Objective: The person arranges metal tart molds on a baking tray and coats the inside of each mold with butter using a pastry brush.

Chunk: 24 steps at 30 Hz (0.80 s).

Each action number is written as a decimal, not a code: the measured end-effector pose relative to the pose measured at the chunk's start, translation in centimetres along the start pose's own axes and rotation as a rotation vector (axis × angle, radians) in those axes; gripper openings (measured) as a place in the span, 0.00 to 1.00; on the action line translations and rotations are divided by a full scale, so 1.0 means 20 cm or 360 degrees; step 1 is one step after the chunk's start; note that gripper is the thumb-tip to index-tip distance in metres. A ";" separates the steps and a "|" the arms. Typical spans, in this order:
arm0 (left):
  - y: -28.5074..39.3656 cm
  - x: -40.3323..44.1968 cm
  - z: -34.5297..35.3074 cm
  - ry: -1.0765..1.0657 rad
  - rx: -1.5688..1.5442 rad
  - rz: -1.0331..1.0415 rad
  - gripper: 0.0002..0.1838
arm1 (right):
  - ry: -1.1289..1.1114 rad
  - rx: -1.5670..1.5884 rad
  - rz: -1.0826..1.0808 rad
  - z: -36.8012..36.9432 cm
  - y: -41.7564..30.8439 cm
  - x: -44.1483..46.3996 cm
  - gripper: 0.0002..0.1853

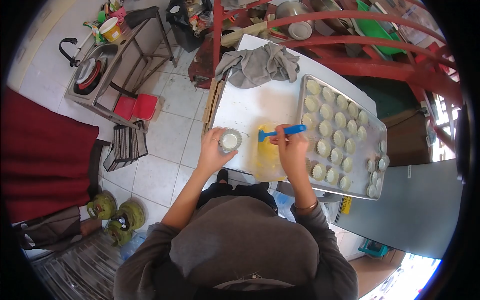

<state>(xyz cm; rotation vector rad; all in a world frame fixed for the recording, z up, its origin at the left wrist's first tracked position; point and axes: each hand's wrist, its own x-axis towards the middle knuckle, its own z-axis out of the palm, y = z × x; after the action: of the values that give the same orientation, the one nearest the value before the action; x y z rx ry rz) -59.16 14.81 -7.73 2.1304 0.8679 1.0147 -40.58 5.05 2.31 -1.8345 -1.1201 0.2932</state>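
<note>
1. Fingers of the left hand are curled around a small, round, fluted silvery metal tin near the white tabletop's edge; a loosened grip could drop it.
2. The right hand is closed on a blue plastic brush above a yellow-smeared, translucent plastic tub; a wrist knock might tip that.
3. Rightward, a rectangular silver metal tray bears similar pale fluted tins; bumping could jostle them.
4. Farther lies a crumpled grey cloth.

A white tabletop over pale floor tiles; left of it, a metal sink and red curtain; beyond it, red shelving.
</note>
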 end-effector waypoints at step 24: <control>0.04 0.03 0.00 -0.0126 -0.0736 -0.0295 0.35 | -0.0217 0.0436 0.0307 -0.21 -0.01 0.39 0.18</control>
<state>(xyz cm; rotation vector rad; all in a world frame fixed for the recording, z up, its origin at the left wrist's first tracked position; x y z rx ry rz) -58.63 14.84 -6.72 1.6579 0.6963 0.9235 -33.91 8.79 6.68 -1.6966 -0.9421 0.6603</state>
